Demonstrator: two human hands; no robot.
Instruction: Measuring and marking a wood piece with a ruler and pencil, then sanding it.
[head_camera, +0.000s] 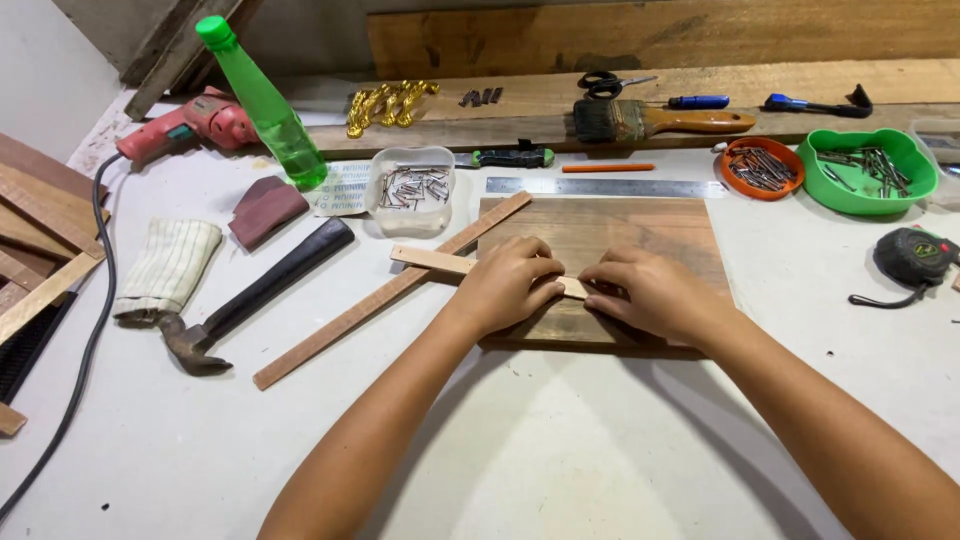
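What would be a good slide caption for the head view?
Both hands press a thin wooden strip onto a dark board.

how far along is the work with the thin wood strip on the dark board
Early, by the look of it. Done: the dark rectangular wooden board lies flat on the table. In hand: the left hand and right hand press the thin pale wooden strip across it. Left: no nail shows in the strip; the black-handled hammer and clear tub of nails lie untouched.
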